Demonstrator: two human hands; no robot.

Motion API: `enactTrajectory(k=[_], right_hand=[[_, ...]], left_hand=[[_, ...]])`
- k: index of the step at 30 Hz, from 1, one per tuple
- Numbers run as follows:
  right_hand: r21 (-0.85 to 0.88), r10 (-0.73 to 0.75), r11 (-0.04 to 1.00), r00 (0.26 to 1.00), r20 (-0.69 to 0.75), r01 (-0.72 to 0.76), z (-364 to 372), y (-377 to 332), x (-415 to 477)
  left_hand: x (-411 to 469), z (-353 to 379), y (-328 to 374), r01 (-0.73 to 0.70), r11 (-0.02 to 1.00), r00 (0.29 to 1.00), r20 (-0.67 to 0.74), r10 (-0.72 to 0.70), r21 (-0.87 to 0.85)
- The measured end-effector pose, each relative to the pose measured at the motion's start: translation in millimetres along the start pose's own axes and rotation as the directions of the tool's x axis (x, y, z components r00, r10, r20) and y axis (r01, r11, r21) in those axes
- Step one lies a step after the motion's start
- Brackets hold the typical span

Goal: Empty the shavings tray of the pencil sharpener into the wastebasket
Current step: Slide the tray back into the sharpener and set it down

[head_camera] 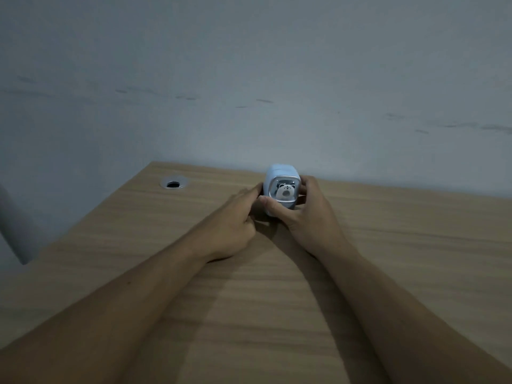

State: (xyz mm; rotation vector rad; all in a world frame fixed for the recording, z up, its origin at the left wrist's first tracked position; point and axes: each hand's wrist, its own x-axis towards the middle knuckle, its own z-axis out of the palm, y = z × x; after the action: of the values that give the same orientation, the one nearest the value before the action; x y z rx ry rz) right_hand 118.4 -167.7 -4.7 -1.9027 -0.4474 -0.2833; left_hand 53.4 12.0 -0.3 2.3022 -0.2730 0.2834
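Both hands are closing on the pencil sharpener point(281, 189) near the desk's point(388, 259) far edge: the left hand point(235, 220) is pinching its side, the right hand point(307, 212) is clasping it. A hard tug risks scattering shavings; no wastebasket is showing.

I count one pencil sharpener point(281, 189), one counter point(388, 245), one cable hole point(174, 184), two hands: left hand point(235, 217), right hand point(304, 214).
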Motion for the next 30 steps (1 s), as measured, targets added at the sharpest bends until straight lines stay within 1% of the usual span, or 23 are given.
enactTrajectory(k=[8, 14, 20, 30], right_hand=[[-0.063, -0.010, 0.998, 1.000, -0.025, 0.008, 11, 33, 75], [-0.135, -0.011, 0.991, 1.000, -0.021, 0.008, 18, 50, 112], [-0.168, 0.005, 0.986, 1.000, -0.016, -0.007, 24, 54, 123], [-0.191, 0.038, 0.981, 0.999, 0.004, -0.036, 24, 61, 127]], left_hand=[[77, 3, -24, 0.086, 0.995, 0.996, 0.003, -0.086, -0.040], [122, 7, -55, 0.116, 0.993, 0.993, 0.016, -0.116, -0.017], [137, 6, -56, 0.145, 0.987, 0.989, -0.011, -0.144, 0.071], [142, 10, -59, 0.138, 0.986, 0.990, -0.020, -0.136, 0.095]])
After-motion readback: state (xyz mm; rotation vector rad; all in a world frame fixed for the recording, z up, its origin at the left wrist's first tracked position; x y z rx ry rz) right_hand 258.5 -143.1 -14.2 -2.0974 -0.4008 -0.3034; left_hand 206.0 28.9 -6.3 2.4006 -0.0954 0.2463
